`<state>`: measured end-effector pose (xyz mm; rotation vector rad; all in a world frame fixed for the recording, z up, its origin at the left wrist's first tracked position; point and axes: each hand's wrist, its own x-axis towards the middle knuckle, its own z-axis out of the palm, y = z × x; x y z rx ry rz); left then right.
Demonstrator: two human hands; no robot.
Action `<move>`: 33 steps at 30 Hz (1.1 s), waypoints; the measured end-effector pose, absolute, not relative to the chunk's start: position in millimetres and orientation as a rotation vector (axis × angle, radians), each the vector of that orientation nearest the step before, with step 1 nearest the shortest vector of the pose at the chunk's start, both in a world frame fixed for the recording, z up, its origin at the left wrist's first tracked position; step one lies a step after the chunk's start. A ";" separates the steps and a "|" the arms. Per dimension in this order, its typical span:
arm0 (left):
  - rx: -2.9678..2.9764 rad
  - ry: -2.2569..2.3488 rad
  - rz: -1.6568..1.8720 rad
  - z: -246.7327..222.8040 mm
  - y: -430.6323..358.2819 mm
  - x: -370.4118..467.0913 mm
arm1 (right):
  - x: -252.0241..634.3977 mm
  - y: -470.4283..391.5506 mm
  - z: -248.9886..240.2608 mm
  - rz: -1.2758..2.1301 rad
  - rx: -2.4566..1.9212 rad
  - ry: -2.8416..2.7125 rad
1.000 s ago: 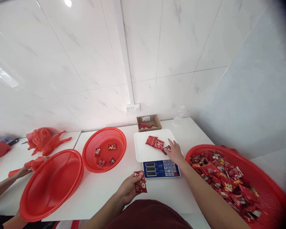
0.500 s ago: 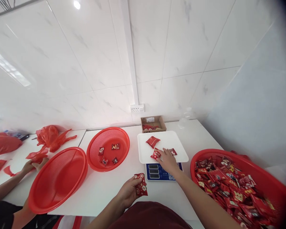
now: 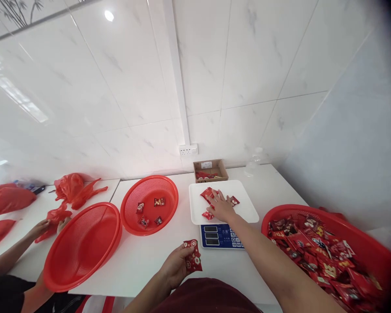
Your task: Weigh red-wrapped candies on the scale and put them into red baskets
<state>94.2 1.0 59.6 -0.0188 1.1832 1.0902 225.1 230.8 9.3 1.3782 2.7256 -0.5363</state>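
Note:
A red flowered packet [image 3: 193, 255] is pinched in my left hand [image 3: 177, 266], low in front of the scale. My right hand [image 3: 222, 208] is spread over the white tray [image 3: 247, 213] of the scale, its fingers apart, reaching onto a red packet [image 3: 207, 194]. On the same tray, a small red packet [image 3: 207, 215] lies below the fingers and another [image 3: 234, 201] to the right of them. The blue scale panel [image 3: 221, 236] shows under the tray's front edge.
Several small packets lie in a red basket [image 3: 130, 191], beside a tilted red basket [image 3: 84, 243]. At right, a large basket [image 3: 280, 209] holds many packets. A cardboard box [image 3: 211, 166] and clear bottle [image 3: 253, 161] stand behind. Another person's hands [image 3: 42, 228] handle a red bag [image 3: 57, 215].
My right hand has moved up and left on the tray, from the small flowered packet toward the larger one, its fingers now spread. My left hand still holds its packet.

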 end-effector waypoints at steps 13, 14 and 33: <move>-0.016 1.191 1.077 53.3 0.5 89.9 | 299.2 236.5 -13.3 -0.646 1.834 2.907; -0.014 1.191 1.067 53.2 1.4 89.4 | 317.0 234.0 -14.5 -0.684 1.959 2.929; 0.557 1.210 0.844 57.1 21.7 108.9 | 343.3 75.6 27.7 -1.926 2.138 2.160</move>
